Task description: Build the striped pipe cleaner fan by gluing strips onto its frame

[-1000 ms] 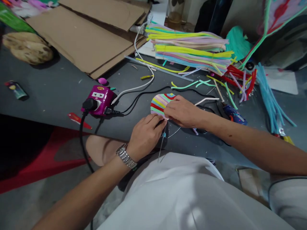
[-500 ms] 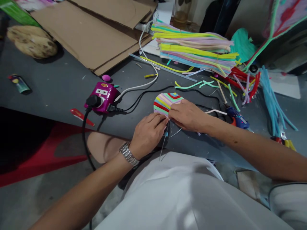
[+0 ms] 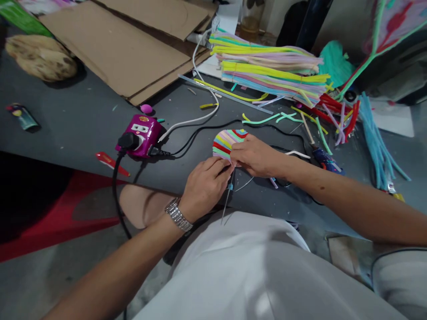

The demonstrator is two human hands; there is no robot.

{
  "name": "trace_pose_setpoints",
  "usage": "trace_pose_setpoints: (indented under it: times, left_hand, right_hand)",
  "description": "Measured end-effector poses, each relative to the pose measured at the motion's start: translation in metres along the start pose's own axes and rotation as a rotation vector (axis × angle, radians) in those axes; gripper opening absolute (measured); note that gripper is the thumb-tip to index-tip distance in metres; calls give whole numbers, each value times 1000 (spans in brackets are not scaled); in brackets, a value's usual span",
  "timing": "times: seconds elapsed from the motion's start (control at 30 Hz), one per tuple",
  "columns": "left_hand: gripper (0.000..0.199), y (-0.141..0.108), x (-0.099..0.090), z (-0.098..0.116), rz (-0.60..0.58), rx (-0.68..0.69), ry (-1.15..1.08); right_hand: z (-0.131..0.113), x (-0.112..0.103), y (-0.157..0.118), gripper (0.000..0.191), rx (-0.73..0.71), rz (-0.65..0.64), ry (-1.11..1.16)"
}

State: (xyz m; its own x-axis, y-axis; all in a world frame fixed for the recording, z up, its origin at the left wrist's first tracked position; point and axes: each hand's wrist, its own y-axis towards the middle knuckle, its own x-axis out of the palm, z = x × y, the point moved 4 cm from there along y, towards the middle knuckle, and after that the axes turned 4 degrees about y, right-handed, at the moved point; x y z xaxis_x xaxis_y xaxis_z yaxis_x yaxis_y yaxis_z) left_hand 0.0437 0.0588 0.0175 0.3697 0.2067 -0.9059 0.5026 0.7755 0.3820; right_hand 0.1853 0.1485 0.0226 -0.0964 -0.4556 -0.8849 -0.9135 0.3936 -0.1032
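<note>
A rounded piece made of striped, multicoloured pipe cleaners [image 3: 224, 141] lies over the grey table near its front edge. My left hand [image 3: 207, 182] pinches its lower edge, fingers closed. On the piece's right side my right hand [image 3: 251, 153] grips with bent fingers, covering part of the stripes. Thin wire ends [image 3: 227, 202] with a small blue bit hang below the fingertips. To the right of my right forearm lies a blue glue gun [image 3: 327, 161], partly hidden by the arm.
Bundles of coloured pipe cleaners [image 3: 270, 69] lie at the back, with loose cut pieces [image 3: 288, 116] before them. Blue pipe cleaners [image 3: 376, 142] lie at right. A purple power socket box [image 3: 145, 133] with cables stands left, near cardboard sheets [image 3: 116, 49] and a red-handled cutter [image 3: 111, 163].
My right hand has shifted slightly left across the striped piece, and its forearm has dropped a little. The left hand keeps its pinch almost unmoved.
</note>
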Motion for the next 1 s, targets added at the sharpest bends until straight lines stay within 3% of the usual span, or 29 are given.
trace_pose_setpoints:
  times: [0.23,0.5,1.0]
  left_hand:
    - [24,0,-2,0,2,16,14]
    - [25,-1,0,0,14,20,-1]
    - [26,-1,0,1,-13,31,25]
  right_hand:
    - [3,-3,4,14,40,10,109]
    - [0,-11,7,9,67,-9,92]
    - [-2,-9,2,12,72,-17,98]
